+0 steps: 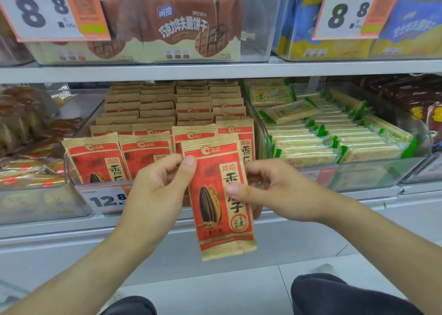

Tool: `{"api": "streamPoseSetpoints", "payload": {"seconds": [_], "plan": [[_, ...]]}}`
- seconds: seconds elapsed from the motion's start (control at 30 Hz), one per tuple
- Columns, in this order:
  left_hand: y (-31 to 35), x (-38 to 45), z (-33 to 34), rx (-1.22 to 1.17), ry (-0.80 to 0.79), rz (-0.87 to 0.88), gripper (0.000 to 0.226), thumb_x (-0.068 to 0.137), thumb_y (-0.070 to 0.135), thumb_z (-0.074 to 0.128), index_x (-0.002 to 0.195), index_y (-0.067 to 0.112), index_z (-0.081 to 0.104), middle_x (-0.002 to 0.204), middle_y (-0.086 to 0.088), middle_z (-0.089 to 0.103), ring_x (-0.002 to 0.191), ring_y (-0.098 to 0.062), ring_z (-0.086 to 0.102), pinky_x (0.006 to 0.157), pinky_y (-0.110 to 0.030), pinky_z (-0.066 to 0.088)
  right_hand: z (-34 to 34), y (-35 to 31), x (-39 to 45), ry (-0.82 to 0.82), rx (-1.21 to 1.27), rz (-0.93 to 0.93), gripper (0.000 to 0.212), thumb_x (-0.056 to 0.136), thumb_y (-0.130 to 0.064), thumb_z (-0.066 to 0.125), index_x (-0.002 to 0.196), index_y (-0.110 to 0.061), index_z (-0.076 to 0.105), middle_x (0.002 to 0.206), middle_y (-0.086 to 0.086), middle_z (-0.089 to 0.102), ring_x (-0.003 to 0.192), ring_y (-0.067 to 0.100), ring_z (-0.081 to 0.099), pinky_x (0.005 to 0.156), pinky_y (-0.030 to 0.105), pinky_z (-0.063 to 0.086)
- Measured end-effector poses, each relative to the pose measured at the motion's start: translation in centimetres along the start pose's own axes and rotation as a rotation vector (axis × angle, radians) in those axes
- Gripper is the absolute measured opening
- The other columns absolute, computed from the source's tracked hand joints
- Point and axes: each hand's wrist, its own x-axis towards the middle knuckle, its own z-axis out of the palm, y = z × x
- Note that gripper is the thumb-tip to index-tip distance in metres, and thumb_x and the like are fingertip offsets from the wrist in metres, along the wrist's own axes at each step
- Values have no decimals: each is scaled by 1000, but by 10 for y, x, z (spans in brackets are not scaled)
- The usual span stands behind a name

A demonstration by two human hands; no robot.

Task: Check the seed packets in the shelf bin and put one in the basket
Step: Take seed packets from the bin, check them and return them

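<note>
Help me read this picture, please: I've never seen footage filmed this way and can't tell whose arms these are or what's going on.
There is no machine here. A person wears a wide-angle camera on the head, looking forward and down, so both forearms reach in from the bottom and the picture bends at its edges.

The left hand and right hand together hold one red-and-tan sunflower seed packet, pinching its two sides, clear of the shelf bin. That transparent bin holds rows of the same packets, with a price tag reading 12.8 on its front.

The next bin holds green-and-cream cracker packs. The shelf above carries brown chocolate wafer biscuit bags. No basket is in view.
</note>
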Motion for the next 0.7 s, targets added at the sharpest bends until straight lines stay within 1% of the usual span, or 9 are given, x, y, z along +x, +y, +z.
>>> {"api": "streamPoseSetpoints", "payload": {"seconds": [0.07, 0.2, 0.27, 0.37, 0.43, 0.5, 0.57, 0.63, 0.7], "plan": [[-2, 2, -3, -35, 35, -56, 28, 100, 29, 51, 91, 15, 74, 84, -5, 78, 74, -19, 76, 57, -22, 57, 4, 1, 0, -49, 27, 17, 42, 87, -43, 64, 115, -11, 68, 102, 5, 78, 89, 23, 76, 73, 41, 62], [-5, 2, -7, -41, 67, -78, 29, 101, 29, 50, 94, 13, 74, 84, -8, 78, 74, -21, 76, 58, -24, 57, 5, -1, 1, -89, 57, -21, 34, 92, -40, 59, 108, -12, 69, 103, 4, 78, 93, 23, 75, 83, 44, 62], [-4, 2, -7, -73, 111, -49, 25, 101, 26, 51, 97, 13, 73, 83, -7, 78, 72, -19, 76, 56, -23, 57, 7, -3, 1, -64, 105, -57, 39, 96, -38, 53, 110, -4, 69, 106, 11, 77, 97, 29, 74, 85, 47, 62], [-4, 2, -6, -77, 187, -9, 15, 100, 22, 54, 105, 18, 67, 79, -5, 78, 67, -17, 75, 55, -25, 58, 19, -6, 3, 30, 251, -104, 43, 97, -33, 52, 113, 5, 66, 103, 22, 74, 88, 30, 74, 80, 46, 63], [-5, 1, -3, -30, 198, 21, 14, 100, 20, 55, 112, 24, 61, 84, -4, 79, 72, -20, 76, 63, -36, 60, 30, -6, 4, 84, 326, -133, 39, 94, -28, 56, 113, 5, 66, 99, 22, 75, 82, 30, 73, 72, 42, 64], [-5, 0, 0, 35, 193, 48, 18, 102, 20, 53, 115, 32, 58, 91, 1, 79, 79, -19, 76, 74, -42, 59, 37, -6, 5, 111, 356, -155, 36, 92, -25, 60, 109, 5, 68, 94, 19, 76, 78, 29, 73, 68, 38, 64], [-6, 0, 1, 73, 178, 42, 25, 104, 22, 50, 120, 38, 61, 96, 9, 78, 85, -11, 75, 83, -41, 58, 38, -6, 4, 133, 343, -170, 31, 90, -22, 64, 105, 5, 71, 93, 20, 76, 77, 29, 73, 66, 35, 64], [-2, -2, 1, 37, 135, 4, 25, 103, 30, 51, 122, 39, 66, 101, 15, 77, 93, -6, 73, 92, -39, 56, 37, -7, 4, 154, 319, -185, 25, 89, -17, 67, 101, 3, 74, 91, 22, 76, 76, 27, 74, 65, 34, 64], [4, -5, 4, 3, -8, -6, 29, 96, 46, 51, 116, 38, 70, 105, 10, 77, 100, -10, 72, 97, -39, 54, 37, -8, 3, 173, 304, -201, 22, 87, -15, 70, 99, 3, 75, 88, 21, 76, 74, 25, 74, 64, 33, 64]]}}
